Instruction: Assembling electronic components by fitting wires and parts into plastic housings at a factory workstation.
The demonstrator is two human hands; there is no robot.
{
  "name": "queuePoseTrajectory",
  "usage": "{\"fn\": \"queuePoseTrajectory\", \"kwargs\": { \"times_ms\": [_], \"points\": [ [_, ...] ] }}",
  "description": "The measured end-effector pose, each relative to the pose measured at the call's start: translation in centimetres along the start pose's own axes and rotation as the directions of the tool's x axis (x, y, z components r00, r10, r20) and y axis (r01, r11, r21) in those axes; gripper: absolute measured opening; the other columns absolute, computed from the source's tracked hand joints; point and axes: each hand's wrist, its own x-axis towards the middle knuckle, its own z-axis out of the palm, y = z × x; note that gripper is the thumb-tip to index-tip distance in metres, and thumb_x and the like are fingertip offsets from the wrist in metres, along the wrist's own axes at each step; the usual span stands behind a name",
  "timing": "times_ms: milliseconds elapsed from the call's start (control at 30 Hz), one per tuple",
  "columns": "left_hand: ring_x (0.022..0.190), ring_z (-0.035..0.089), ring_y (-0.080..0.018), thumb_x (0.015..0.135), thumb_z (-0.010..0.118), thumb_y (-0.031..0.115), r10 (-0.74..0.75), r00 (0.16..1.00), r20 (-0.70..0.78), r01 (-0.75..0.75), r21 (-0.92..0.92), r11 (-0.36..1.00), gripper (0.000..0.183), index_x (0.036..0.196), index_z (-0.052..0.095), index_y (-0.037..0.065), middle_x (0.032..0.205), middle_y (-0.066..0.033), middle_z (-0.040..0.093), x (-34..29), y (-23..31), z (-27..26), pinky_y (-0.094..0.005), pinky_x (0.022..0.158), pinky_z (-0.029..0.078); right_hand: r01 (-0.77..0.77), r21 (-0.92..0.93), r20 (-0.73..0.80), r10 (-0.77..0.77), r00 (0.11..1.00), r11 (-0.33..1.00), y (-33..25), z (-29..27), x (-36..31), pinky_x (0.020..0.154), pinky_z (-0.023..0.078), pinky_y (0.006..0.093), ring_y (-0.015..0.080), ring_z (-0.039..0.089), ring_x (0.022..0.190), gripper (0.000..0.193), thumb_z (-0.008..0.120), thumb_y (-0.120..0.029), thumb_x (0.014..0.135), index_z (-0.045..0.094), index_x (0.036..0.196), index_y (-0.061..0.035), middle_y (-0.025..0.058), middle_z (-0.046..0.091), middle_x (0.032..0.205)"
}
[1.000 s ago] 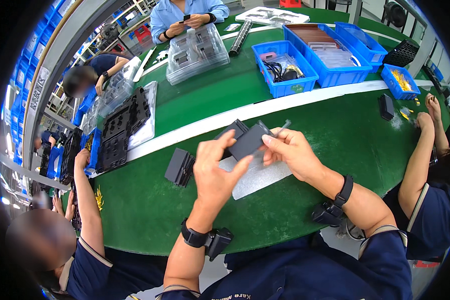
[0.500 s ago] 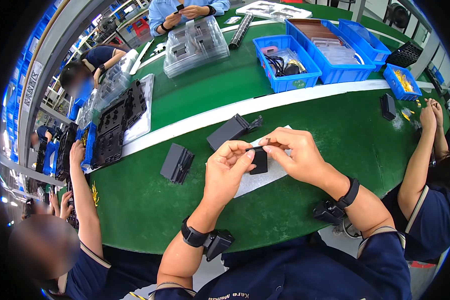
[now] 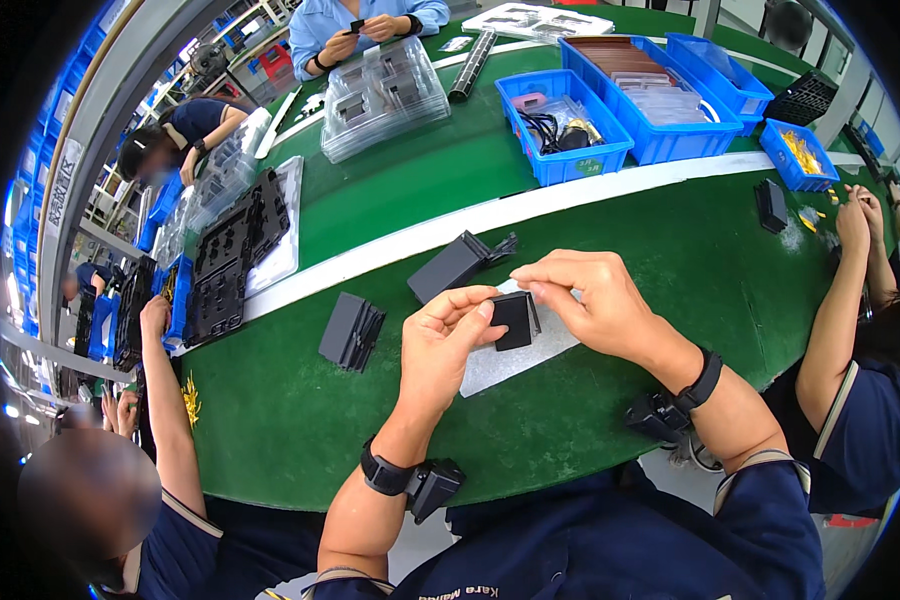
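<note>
Above the pale sheet (image 3: 500, 371) on the green table (image 3: 570, 440): my two hands at a black rectangular part (image 3: 514, 324).
My left hand (image 3: 438, 345), forearm rising from the lower edge, pinches the part's upper left edge between thumb and fingers; my right hand (image 3: 602, 305) slants in from the right, fingers bent, thumb and forefinger drawn close together near its upper right corner, though whether they grasp anything I cannot tell. A stack of dark panels (image 3: 348, 330) lies left of my left hand.
</note>
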Motion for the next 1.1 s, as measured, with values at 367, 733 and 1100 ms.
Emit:
{"fn": "queuePoseTrajectory", "kwargs": {
  "times_ms": [367, 733, 1100],
  "points": [
    [0.086, 0.062, -0.0142, 0.086, 0.06, 0.004, 0.067, 0.997, 0.045, -0.069, 0.044, 0.997, 0.019, 0.102, 0.061, -0.005, 0.097, -0.0115, 0.064, -0.3, -0.2, 0.3, -0.028, 0.073, 0.057, -0.026, -0.062, 0.07, 0.03, 0.997, 0.998, -0.6, -0.5, 0.1, 0.055, 0.047, 0.0359, 0.0293, 0.059, 0.061, 0.005, 0.065, -0.005, 0.074, 0.063, 0.077, -0.001, 0.0121, 0.062, 0.07],
    [0.081, 0.061, -0.0099, 0.085, 0.064, 0.011, 0.005, 1.0, 0.016, -0.007, 0.113, 0.994, 0.02, 0.101, 0.064, -0.002, 0.091, -0.0068, 0.065, 0.1, -0.5, -0.1, -0.0249, 0.065, 0.056, -0.181, 0.043, -0.011, 0.182, 0.983, 0.983, -0.7, 0.6, -0.6, 0.053, 0.047, 0.036, 0.0277, 0.059, 0.059, 0.006, 0.066, -0.007, 0.074, 0.065, 0.079, -0.0024, 0.0124, 0.062, 0.069],
    [0.075, 0.06, -0.0084, 0.084, 0.065, 0.007, 0.043, 0.998, -0.053, -0.037, 0.105, 0.994, 0.013, 0.094, 0.061, -0.001, 0.086, -0.0059, 0.063, -0.2, -0.4, 0.4, -0.0246, 0.061, 0.057, 0.084, -0.287, -0.012, -0.091, 0.996, 0.954, -0.7, 1.8, -1.2, 0.053, 0.049, 0.0354, 0.0265, 0.061, 0.064, 0.014, 0.063, -0.003, 0.073, 0.065, 0.086, 0.0012, 0.0118, 0.062, 0.067]
  ]
}}
